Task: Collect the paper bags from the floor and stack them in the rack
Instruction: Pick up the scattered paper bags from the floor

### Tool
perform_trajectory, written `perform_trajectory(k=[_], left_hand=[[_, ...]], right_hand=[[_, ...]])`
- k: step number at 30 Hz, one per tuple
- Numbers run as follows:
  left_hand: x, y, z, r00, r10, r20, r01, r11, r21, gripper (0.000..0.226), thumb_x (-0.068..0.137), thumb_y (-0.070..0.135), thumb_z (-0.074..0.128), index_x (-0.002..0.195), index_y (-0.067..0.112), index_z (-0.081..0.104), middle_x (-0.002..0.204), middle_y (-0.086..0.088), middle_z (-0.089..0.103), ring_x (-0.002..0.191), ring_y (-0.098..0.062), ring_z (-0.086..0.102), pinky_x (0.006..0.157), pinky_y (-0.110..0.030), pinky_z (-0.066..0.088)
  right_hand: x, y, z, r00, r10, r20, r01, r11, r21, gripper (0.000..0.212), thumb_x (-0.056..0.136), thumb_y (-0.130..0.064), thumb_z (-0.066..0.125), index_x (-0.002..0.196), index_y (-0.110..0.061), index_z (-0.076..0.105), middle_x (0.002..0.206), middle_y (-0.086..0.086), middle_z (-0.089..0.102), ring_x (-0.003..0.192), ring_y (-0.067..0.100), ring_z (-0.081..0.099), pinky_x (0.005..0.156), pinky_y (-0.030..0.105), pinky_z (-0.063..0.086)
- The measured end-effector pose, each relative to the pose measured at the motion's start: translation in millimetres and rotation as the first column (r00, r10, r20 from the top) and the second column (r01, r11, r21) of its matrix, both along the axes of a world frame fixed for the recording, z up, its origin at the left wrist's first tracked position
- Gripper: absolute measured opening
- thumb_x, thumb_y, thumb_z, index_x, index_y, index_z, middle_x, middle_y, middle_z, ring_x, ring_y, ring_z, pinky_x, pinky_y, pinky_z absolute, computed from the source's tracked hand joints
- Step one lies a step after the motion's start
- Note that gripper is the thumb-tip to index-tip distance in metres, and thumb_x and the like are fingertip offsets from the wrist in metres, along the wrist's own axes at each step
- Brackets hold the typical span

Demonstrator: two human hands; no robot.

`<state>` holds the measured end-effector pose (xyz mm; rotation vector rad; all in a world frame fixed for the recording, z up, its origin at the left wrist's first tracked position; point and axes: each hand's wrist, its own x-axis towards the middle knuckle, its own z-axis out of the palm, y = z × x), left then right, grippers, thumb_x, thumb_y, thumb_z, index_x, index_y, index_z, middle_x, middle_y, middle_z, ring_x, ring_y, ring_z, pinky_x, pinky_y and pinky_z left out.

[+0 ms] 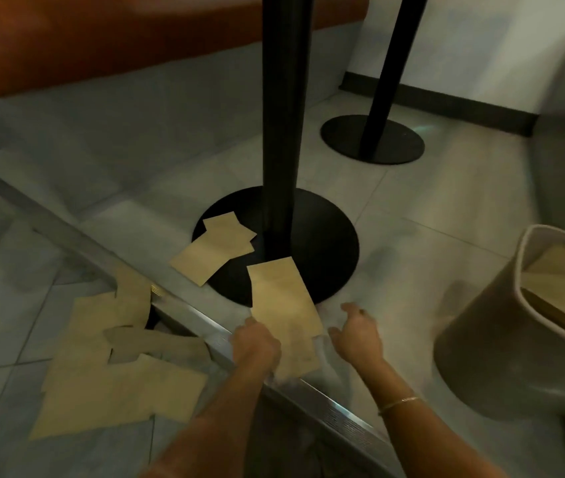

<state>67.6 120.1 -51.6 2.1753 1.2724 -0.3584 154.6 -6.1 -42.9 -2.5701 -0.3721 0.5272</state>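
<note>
Flat brown paper bags lie scattered on the tiled floor. My left hand (256, 341) grips the near left edge of one long bag (282, 301) whose far end lies over the black round table base (325, 243). My right hand (355, 334) hovers just right of that bag, fingers loosely curled, holding nothing. Two overlapping bags (213, 248) lie on the left part of the base. A pile of several bags (115, 367) covers the floor at lower left. A grey bin-like rack (501, 326) at the right holds stacked bags (564, 281).
A black table post (282, 115) rises from the base, and a second post with its base (372, 139) stands behind. A metal floor strip (205, 327) runs diagonally under my arms. An orange bench (101, 39) spans the top left, and a white wall with a dark skirting (446, 98) is at the right.
</note>
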Motion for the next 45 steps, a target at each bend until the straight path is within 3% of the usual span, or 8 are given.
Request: perform_trajectory(k=[4,9,16,21,31,34,40,45], left_hand=[[-6.3,9.4,-32.9,1.0,-0.012,0.02,0.012,1.0,0.005,0.05,0.089,0.03,0.056,0.128,0.005,0.038,0.13,-0.011,0.043,0.122,-0.027,0.04,0.1,-0.033,0.036],[-0.8,14.4,-57.6,0.993,0.09,0.08,-0.088,0.996,-0.027,0.056,0.083,0.027,0.068,0.126,0.008,0.037,0.127,-0.012,0.048,0.119,-0.026,0.045,0.093,-0.031,0.043],[9.2,9.4,-56.2,0.998,0.067,0.009,-0.067,0.997,0.024,0.048,0.088,0.03,0.058,0.127,0.008,0.041,0.131,-0.011,0.046,0.121,-0.024,0.045,0.097,-0.028,0.04],[14.3,10.5,-54.9,0.972,0.168,0.165,-0.162,0.986,-0.049,0.069,0.08,0.012,0.065,0.137,0.014,0.026,0.136,-0.01,0.035,0.125,-0.027,0.032,0.099,-0.032,0.04],[-0.2,12.4,-55.5,0.947,0.208,0.244,-0.207,0.978,-0.029,0.023,0.093,0.028,0.055,0.107,0.011,0.058,0.099,-0.004,0.061,0.093,-0.018,0.054,0.07,-0.025,0.039],[-2.5,14.8,-31.0,0.88,0.227,0.417,-0.22,0.973,-0.063,0.015,0.094,0.023,0.053,0.104,0.012,0.056,0.092,0.001,0.056,0.083,-0.012,0.05,0.07,-0.024,0.038],[21.8,16.4,70.7,0.584,0.236,0.776,-0.278,0.957,-0.081,0.012,0.091,0.01,0.053,0.097,0.013,0.063,0.085,0.002,0.059,0.076,-0.013,0.054,0.062,-0.021,0.039],[55.9,-15.7,181.9,0.427,0.053,0.902,-0.149,0.989,0.012,0.021,0.093,0.015,0.054,0.11,0.014,0.066,0.102,0.003,0.065,0.095,-0.01,0.058,0.084,-0.022,0.046]], right_hand=[[4.0,21.6,-49.0,0.981,-0.078,-0.177,0.086,0.996,0.038,0.071,0.083,-0.036,0.066,0.139,-0.011,0.032,0.137,0.014,0.043,0.124,0.032,0.043,0.1,0.043,0.043],[15.3,41.0,-70.1,0.995,-0.05,-0.089,0.049,0.999,-0.016,0.08,0.076,-0.043,0.072,0.139,-0.016,0.031,0.138,0.009,0.04,0.126,0.029,0.038,0.101,0.04,0.04],[10.8,46.5,-71.8,0.966,-0.203,-0.157,0.21,0.977,0.032,0.037,0.084,-0.031,0.065,0.113,-0.009,0.057,0.107,0.013,0.063,0.097,0.029,0.06,0.078,0.035,0.052],[6.9,40.2,-72.8,0.952,-0.249,-0.176,0.271,0.956,0.113,0.031,0.09,-0.028,0.057,0.11,-0.004,0.057,0.109,0.017,0.062,0.102,0.032,0.058,0.085,0.036,0.048],[6.4,34.1,-60.6,0.958,-0.235,-0.161,0.264,0.947,0.185,0.026,0.093,-0.022,0.052,0.11,-0.003,0.055,0.111,0.019,0.061,0.103,0.034,0.057,0.083,0.034,0.045],[11.7,24.6,-24.9,0.964,-0.265,-0.034,0.265,0.928,0.263,0.023,0.093,-0.015,0.049,0.112,-0.004,0.057,0.105,0.016,0.063,0.099,0.032,0.059,0.074,0.027,0.04],[36.0,-15.9,98.8,0.892,-0.289,0.348,0.171,0.928,0.33,0.023,0.088,-0.003,0.046,0.104,-0.008,0.062,0.08,0.008,0.059,0.071,0.023,0.052,0.062,0.026,0.034],[48.8,-74.3,221.9,0.686,-0.403,0.605,0.2,0.905,0.376,0.025,0.089,-0.008,0.048,0.11,-0.012,0.062,0.103,0.017,0.066,0.096,0.036,0.059,0.079,0.037,0.044]])
